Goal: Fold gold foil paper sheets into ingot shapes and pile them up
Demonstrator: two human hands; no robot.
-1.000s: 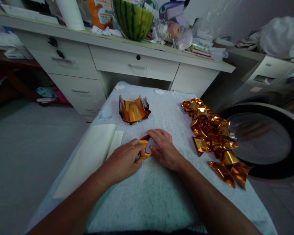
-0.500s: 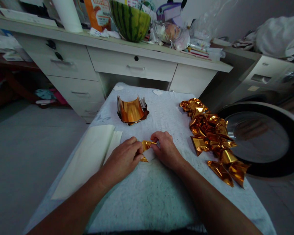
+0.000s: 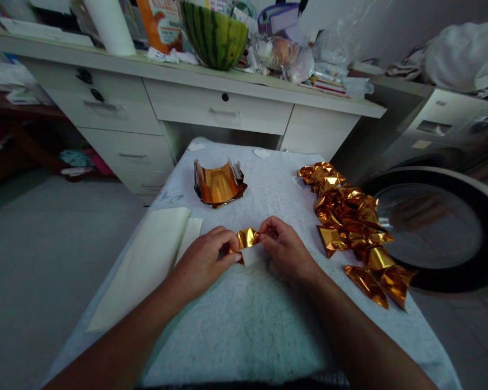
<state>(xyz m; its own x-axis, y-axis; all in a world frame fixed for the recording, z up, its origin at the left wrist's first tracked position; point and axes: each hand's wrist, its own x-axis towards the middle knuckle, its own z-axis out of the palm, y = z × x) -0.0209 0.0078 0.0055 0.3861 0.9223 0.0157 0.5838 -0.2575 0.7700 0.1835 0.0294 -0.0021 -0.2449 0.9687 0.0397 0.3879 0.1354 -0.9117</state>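
Between my two hands is a small sheet of gold foil (image 3: pixel 248 237) with a piece of white paper (image 3: pixel 255 255) against its near side. My left hand (image 3: pixel 211 253) pinches the foil's left end between thumb and fingers. At the right end, my right hand (image 3: pixel 282 244) grips the foil with its fingertips. Beyond them stands a curved stack of gold foil sheets (image 3: pixel 218 184). Left of my left hand lie folded white paper sheets (image 3: pixel 150 254). A pile of folded gold foil pieces (image 3: pixel 345 211) runs along the right side of the cloth-covered table (image 3: pixel 236 325).
A white desk (image 3: pixel 228 111) with drawers stands behind the table, bearing half a watermelon (image 3: pixel 215 35), a paper roll (image 3: pixel 109 27) and plastic bags. To the right, the washing machine (image 3: pixel 435 130) has its round door (image 3: pixel 431 227) swung open beside the table.
My right hand has moved slightly right and the foil between my hands is spread wider. More of the white paper shows. My left fingers have shifted on the foil's left end.
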